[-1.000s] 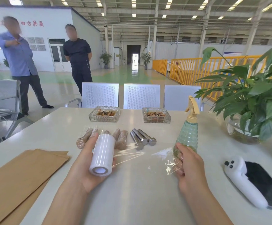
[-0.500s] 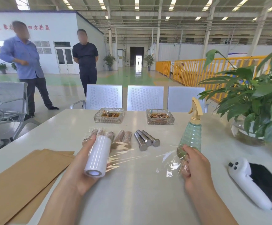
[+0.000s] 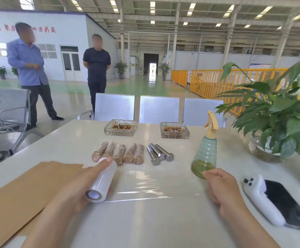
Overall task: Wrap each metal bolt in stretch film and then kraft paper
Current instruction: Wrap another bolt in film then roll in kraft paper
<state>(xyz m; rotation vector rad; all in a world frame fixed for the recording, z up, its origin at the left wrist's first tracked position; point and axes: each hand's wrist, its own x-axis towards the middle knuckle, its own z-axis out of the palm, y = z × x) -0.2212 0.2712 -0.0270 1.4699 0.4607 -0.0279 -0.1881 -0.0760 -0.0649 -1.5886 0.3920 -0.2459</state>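
Gripping the roll of stretch film [image 3: 101,181] with fingers curled around it, the left hand [image 3: 77,192] holds it low over the white table [image 3: 156,228], while the right hand [image 3: 220,188] pinches the far edge of the clear film sheet [image 3: 145,185] drawn out flat between the two hands. Taking the roll as the landmark: just beyond it, partly hidden by its far end and the left thumb, lie five wrapped bolts [image 3: 118,153] in a row, brown under shiny film. Beyond the roll and to its right, three bare metal bolts [image 3: 159,154] lie side by side, touching. Left of the roll, kraft paper sheets [image 3: 22,194] lie stacked, the left forearm crossing over their near corner. Farther beyond the roll stand two glass ashtrays [image 3: 120,127] holding cigarette butts. Well to the right of the roll a green spray bottle [image 3: 205,156] stands upright just past the right hand's knuckles, then a white handheld device [image 3: 260,196] resting on a dark phone [image 3: 292,206], and a potted plant [image 3: 278,113] at the table's right edge. Far beyond the roll, past three metal chairs [image 3: 159,109], two people [image 3: 97,68] stand on the hall floor.
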